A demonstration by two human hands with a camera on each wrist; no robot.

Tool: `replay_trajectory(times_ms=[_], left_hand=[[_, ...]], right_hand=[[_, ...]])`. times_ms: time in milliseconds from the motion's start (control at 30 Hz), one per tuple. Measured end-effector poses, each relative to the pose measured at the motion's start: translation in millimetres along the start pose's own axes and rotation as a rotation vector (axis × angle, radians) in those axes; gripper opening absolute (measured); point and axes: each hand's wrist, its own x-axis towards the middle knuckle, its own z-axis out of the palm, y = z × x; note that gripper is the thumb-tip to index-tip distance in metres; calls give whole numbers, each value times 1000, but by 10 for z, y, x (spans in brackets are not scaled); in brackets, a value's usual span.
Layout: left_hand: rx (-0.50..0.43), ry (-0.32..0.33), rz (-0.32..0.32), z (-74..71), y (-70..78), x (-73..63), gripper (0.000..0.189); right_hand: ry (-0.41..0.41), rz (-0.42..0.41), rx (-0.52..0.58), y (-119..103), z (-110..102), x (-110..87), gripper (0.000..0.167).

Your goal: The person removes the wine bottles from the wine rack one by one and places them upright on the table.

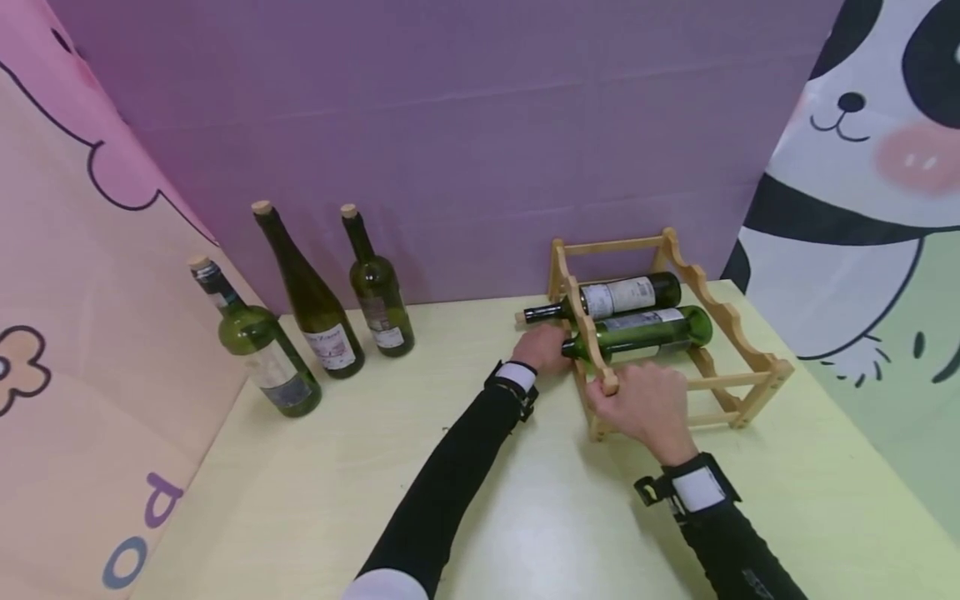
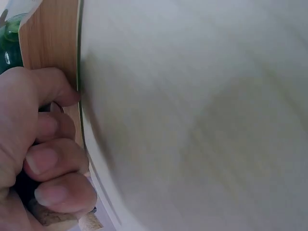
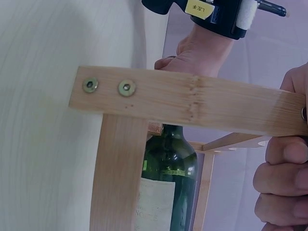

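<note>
A light wooden wine rack [image 1: 726, 321] stands at the right of the table, with two corked bottles lying across it. My left hand [image 1: 543, 348] has its fingers curled round the neck of the nearer green wine bottle [image 1: 652, 331], at the rack's left side. Just past those fingers a cork [image 2: 53, 216] shows in the left wrist view. Behind it lies the darker wine bottle [image 1: 622, 296], its neck poking out over the left rail. My right hand [image 1: 648, 408] grips the near end of the rack's wavy left rail, fingers bent around the wood.
Three corked bottles stand upright at the table's back left: a green bottle with a pale label [image 1: 272, 360], a tall slim bottle [image 1: 318, 312] and a dark green bottle [image 1: 380, 302]. Purple cloth [image 1: 465, 167] hangs behind the table [image 1: 375, 483]. A panda-printed sheet [image 1: 847, 275] borders the right.
</note>
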Motion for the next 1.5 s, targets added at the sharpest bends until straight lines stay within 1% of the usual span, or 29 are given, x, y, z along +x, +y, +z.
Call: replay_trajectory(times_ms=[133, 500, 567, 700, 767, 933, 1000, 1200, 1333, 1500], left_hand=[[7, 18, 1, -17, 4, -14, 21], [-8, 16, 25, -106, -11, -85, 21], [-15, 19, 35, -131, -21, -95, 23], [-13, 32, 59, -174, -62, -116, 33], [-16, 41, 64, -184, -81, -129, 30], [-29, 65, 33, -161, -146, -158, 11], [-39, 69, 12, -146, -177, -170, 11], [-44, 62, -46, -146, -249, -187, 20], [-37, 47, -66, -159, -289, -203, 19], [-22, 52, -70, -180, -342, -249, 19]], right_hand=[[-1, 3, -1, -6, -10, 11, 56], [15, -1, -13, -19, -2, 2, 53], [16, 0, -14, -19, -3, 1, 52], [7, 11, -13, -24, -5, -1, 52], [0, 19, -11, -25, -6, -6, 53], [-13, 26, -3, -25, 10, -9, 54], [-19, 28, -1, -27, 20, -9, 54], [-3, 22, -7, -31, 15, -12, 53], [16, 16, -4, -20, 12, -16, 54], [22, 18, 13, -11, 22, -15, 55]])
